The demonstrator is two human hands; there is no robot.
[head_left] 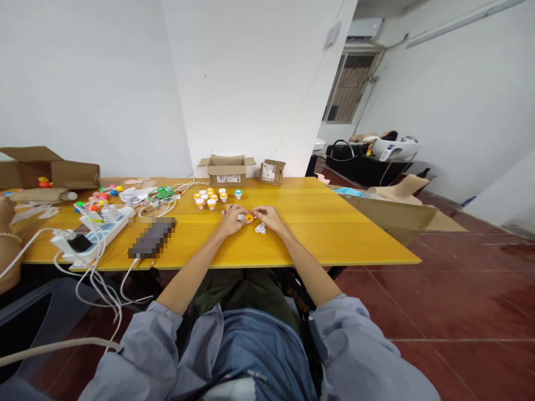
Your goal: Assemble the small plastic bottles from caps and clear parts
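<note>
Both my hands rest on the yellow table (pixel 334 234), fingertips meeting around small parts. My left hand (pixel 232 218) is curled, pinching a small white-and-grey piece (pixel 241 217). My right hand (pixel 267 216) is curled too, fingers on a small orange round cap (pixel 249 218). Just below my right hand lies a little white piece with dark dots (pixel 261 228). Behind the hands stand several small white containers with orange caps (pixel 209 199) and one with a teal cap (pixel 238 193).
Two open cardboard boxes (pixel 227 170) sit at the table's far edge, another (pixel 45 172) at far left. A white power strip with cables (pixel 94 231), a dark blurred flat object (pixel 151 238) and colourful small toys (pixel 100 196) fill the left side. Flattened cardboard (pixel 401 214) lies right.
</note>
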